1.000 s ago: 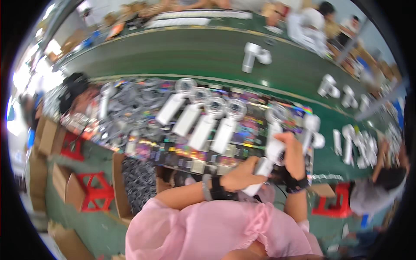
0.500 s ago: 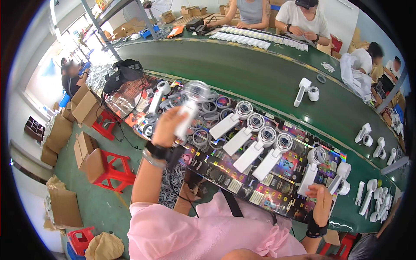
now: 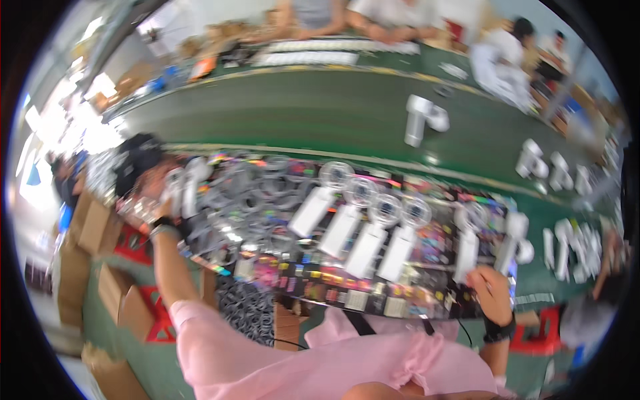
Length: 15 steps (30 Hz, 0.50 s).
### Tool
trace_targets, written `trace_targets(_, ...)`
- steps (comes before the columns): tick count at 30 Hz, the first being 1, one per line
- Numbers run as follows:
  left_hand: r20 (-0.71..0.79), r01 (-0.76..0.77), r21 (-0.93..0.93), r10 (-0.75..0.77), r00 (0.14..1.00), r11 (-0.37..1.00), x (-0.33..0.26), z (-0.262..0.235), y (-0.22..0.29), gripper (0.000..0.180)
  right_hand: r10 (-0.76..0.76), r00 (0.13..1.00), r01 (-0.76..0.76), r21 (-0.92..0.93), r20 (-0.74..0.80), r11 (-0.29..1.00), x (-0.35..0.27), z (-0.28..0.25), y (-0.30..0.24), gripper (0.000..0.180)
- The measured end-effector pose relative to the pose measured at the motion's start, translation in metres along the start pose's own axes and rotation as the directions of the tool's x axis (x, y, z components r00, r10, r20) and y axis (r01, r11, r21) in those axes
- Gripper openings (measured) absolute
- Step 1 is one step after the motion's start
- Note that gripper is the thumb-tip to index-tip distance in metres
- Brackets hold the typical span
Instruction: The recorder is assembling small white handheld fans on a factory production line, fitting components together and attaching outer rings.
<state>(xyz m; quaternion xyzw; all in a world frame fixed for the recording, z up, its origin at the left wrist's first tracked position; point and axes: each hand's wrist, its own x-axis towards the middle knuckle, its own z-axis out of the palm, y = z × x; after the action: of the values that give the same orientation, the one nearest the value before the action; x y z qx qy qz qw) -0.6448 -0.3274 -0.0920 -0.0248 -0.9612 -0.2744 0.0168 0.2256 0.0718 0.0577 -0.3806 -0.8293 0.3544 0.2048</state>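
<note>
Out at the far left of the worktable, the left hand (image 3: 163, 209) is right at the handle of a white handheld fan (image 3: 175, 185), a second fan (image 3: 195, 184) just beside it; blur hides whether the fingers grip it or sit free. Over on the right, the right hand (image 3: 492, 295) has its half-curled fingers at the lower end of a lone fan (image 3: 466, 257); touching or clasping, I can't tell. Between them, grey rings (image 3: 257, 187) are heaped across the dark, colourfully printed sheet (image 3: 320, 288), with four slanted fans (image 3: 365, 251) in a row alongside. Beyond runs the broad green conveyor (image 3: 267, 100), white parts (image 3: 416, 121) on it, co-workers (image 3: 313, 19) at its far side. Down left, cardboard boxes (image 3: 110, 292) and a red stool (image 3: 161, 327) crowd the green floor (image 3: 160, 373).
</note>
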Motion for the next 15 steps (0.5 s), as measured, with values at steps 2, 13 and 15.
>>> trace_targets(2,0.133,0.033,-0.090,-0.020,0.991,0.995,0.021,0.021,-0.005,0.053,0.064,0.998,-0.063,-0.017,0.010,0.998,0.001,-0.001,0.000,0.018)
trace_targets(13,0.273,-0.058,-0.342,0.158,0.949,0.938,-0.012,-0.032,0.081,0.046,0.018,0.969,-0.063,-0.175,-0.247,0.983,0.000,0.002,0.016,0.018)
trace_targets(15,0.162,-0.185,-0.630,0.361,0.918,0.754,-0.022,-0.078,0.103,0.042,0.067,0.975,-0.099,-0.141,-0.212,0.985,-0.001,0.002,0.019,0.025)
